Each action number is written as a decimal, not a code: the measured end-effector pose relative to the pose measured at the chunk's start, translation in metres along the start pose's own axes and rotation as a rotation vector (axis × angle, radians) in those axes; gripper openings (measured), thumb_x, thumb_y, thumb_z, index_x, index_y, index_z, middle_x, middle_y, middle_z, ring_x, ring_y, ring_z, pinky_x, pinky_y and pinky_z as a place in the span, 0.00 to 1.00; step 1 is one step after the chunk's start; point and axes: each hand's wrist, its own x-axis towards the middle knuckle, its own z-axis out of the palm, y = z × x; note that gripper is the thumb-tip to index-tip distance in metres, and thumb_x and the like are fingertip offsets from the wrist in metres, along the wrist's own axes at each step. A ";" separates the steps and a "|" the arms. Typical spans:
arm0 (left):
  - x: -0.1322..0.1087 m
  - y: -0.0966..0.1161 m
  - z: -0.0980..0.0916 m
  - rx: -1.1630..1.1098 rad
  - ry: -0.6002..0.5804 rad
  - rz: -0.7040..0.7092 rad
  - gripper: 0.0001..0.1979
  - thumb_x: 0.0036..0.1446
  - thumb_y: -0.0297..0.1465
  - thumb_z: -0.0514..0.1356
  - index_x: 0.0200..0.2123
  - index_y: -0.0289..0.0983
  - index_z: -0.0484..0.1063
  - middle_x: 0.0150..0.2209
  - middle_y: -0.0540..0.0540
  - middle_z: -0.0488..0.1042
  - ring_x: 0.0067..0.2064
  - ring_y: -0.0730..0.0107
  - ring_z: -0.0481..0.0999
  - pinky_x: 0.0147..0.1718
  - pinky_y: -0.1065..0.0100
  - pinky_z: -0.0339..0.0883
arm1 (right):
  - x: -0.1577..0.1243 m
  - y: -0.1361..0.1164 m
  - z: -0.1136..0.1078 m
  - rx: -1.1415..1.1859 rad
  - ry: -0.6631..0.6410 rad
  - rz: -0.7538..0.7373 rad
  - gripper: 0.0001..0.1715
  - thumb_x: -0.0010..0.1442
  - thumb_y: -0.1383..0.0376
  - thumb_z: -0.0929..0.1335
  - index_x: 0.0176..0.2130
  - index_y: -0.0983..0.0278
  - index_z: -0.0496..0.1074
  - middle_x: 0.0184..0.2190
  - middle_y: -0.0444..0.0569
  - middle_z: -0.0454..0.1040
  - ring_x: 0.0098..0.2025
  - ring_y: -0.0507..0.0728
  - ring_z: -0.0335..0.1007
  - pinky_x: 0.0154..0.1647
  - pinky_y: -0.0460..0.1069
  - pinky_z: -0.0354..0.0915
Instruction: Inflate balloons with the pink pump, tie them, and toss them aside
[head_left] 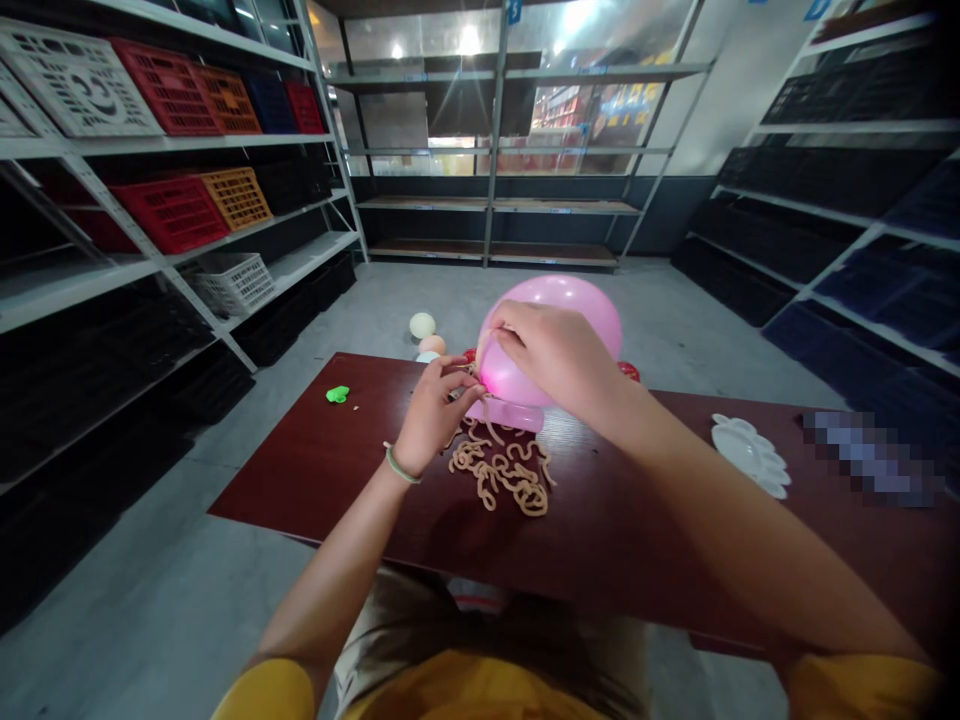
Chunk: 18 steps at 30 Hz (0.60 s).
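Note:
A large pink balloon (559,300) stands at the table's far edge, with a pink base or tray (517,414) beneath its lower front. My right hand (551,350) reaches over the balloon's front with its fingers pinched, and a tan, noodle-like strand (481,350) runs down the balloon's left side from the fingertips. Just left of the balloon, my left hand (429,412) has thumb and fingers drawn together at the balloon's lower left; what lies between them is too small to make out. A loose heap of tan strands (514,480) lies on the table before the balloon.
On the dark red table (300,460) are a small green object (337,394) at left and a white scalloped palette (750,455) at right. Small pale balloons (422,325) show beyond the far edge. Shelves with crates (172,210) line the left; more shelving (491,205) stands behind.

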 end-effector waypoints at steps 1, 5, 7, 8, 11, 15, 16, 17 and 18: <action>0.001 0.001 -0.001 -0.029 -0.040 -0.019 0.06 0.59 0.33 0.62 0.32 0.40 0.78 0.47 0.42 0.73 0.52 0.60 0.72 0.53 0.57 0.64 | -0.003 -0.001 0.000 -0.005 0.015 -0.005 0.07 0.66 0.67 0.63 0.37 0.60 0.70 0.34 0.49 0.74 0.36 0.59 0.69 0.34 0.52 0.56; 0.002 0.005 -0.002 -0.151 -0.146 -0.145 0.08 0.60 0.35 0.60 0.32 0.39 0.77 0.34 0.46 0.76 0.37 0.66 0.74 0.39 0.65 0.67 | -0.019 -0.001 0.002 -0.015 0.072 -0.023 0.07 0.66 0.68 0.62 0.37 0.62 0.69 0.37 0.50 0.75 0.37 0.58 0.69 0.33 0.51 0.57; 0.001 0.006 -0.001 -0.254 -0.171 -0.235 0.09 0.60 0.36 0.60 0.32 0.38 0.77 0.30 0.47 0.76 0.33 0.68 0.73 0.34 0.67 0.66 | -0.030 0.000 0.006 0.010 0.093 0.001 0.07 0.66 0.67 0.62 0.37 0.61 0.68 0.37 0.51 0.75 0.37 0.58 0.69 0.32 0.50 0.56; 0.000 0.007 0.000 -0.304 -0.172 -0.277 0.10 0.60 0.36 0.60 0.32 0.37 0.77 0.29 0.47 0.76 0.32 0.68 0.73 0.33 0.68 0.66 | -0.036 0.001 0.010 0.041 0.090 0.028 0.07 0.67 0.66 0.61 0.38 0.61 0.68 0.36 0.50 0.75 0.36 0.58 0.70 0.32 0.50 0.56; 0.000 0.008 0.003 -0.370 -0.121 -0.345 0.11 0.58 0.38 0.61 0.31 0.36 0.76 0.28 0.47 0.76 0.31 0.69 0.74 0.33 0.69 0.66 | -0.054 0.008 0.027 0.229 0.040 0.181 0.07 0.67 0.61 0.60 0.41 0.59 0.66 0.35 0.49 0.76 0.36 0.58 0.72 0.33 0.50 0.59; 0.001 0.008 0.004 -0.335 -0.043 -0.359 0.14 0.57 0.41 0.62 0.29 0.36 0.77 0.28 0.48 0.77 0.31 0.69 0.74 0.32 0.70 0.65 | -0.072 0.020 0.061 0.597 -0.012 0.421 0.08 0.64 0.57 0.63 0.40 0.57 0.64 0.38 0.49 0.77 0.42 0.60 0.73 0.40 0.52 0.65; 0.002 0.007 0.004 -0.336 -0.036 -0.364 0.14 0.57 0.41 0.62 0.29 0.36 0.77 0.28 0.47 0.77 0.31 0.69 0.74 0.32 0.70 0.65 | -0.075 0.022 0.070 0.719 -0.030 0.471 0.08 0.63 0.56 0.64 0.39 0.57 0.64 0.39 0.48 0.77 0.44 0.60 0.73 0.42 0.53 0.66; 0.003 0.007 0.003 -0.341 -0.033 -0.370 0.14 0.57 0.41 0.62 0.29 0.36 0.77 0.28 0.47 0.77 0.31 0.69 0.74 0.32 0.70 0.65 | -0.076 0.023 0.079 0.856 -0.045 0.516 0.09 0.62 0.56 0.64 0.39 0.58 0.65 0.40 0.48 0.77 0.46 0.59 0.73 0.45 0.53 0.67; 0.005 0.006 0.003 -0.346 -0.033 -0.375 0.14 0.57 0.41 0.62 0.30 0.36 0.77 0.28 0.47 0.77 0.31 0.69 0.74 0.32 0.70 0.65 | -0.076 0.023 0.087 1.010 -0.045 0.564 0.10 0.60 0.55 0.66 0.38 0.58 0.65 0.41 0.48 0.77 0.48 0.59 0.72 0.47 0.53 0.67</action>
